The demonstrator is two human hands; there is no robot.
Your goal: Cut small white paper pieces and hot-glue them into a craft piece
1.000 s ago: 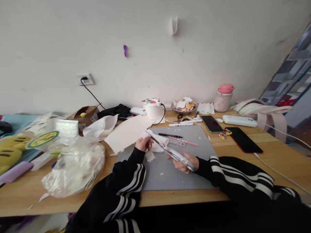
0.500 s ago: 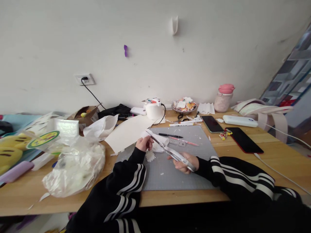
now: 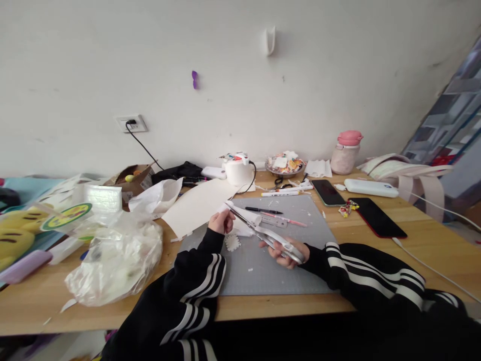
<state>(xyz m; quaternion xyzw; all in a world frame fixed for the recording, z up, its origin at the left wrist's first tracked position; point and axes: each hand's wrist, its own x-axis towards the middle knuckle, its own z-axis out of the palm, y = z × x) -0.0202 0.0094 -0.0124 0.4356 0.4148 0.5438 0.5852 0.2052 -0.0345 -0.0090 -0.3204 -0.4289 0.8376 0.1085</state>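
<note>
My right hand (image 3: 287,252) is wrapped round the light grey handles of a pair of scissors (image 3: 276,239). Their long metal blades point up and left, with the tips close to my left hand (image 3: 222,221). The fingers of that hand are closed in a pinch on a piece of white paper (image 3: 230,205), partly hidden behind the hand and blades. Below the blades, a small white scallop-edged piece (image 3: 232,242) lies on the grey cutting mat (image 3: 270,276). A black pen (image 3: 263,210), a clear ruler (image 3: 276,221) and a pink pen (image 3: 291,220) lie beyond the blades.
Left of the mat are a large cream sheet (image 3: 201,205) and a crumpled plastic bag (image 3: 116,260). At the back stand a white pot (image 3: 237,173), a bowl of scraps (image 3: 284,164) and a pink-lidded bottle (image 3: 345,153). Two phones (image 3: 379,216) lie to the right.
The scissor handles have spread apart a little in my right hand, and its fingers have loosened slightly. My left hand has stayed almost in place.
</note>
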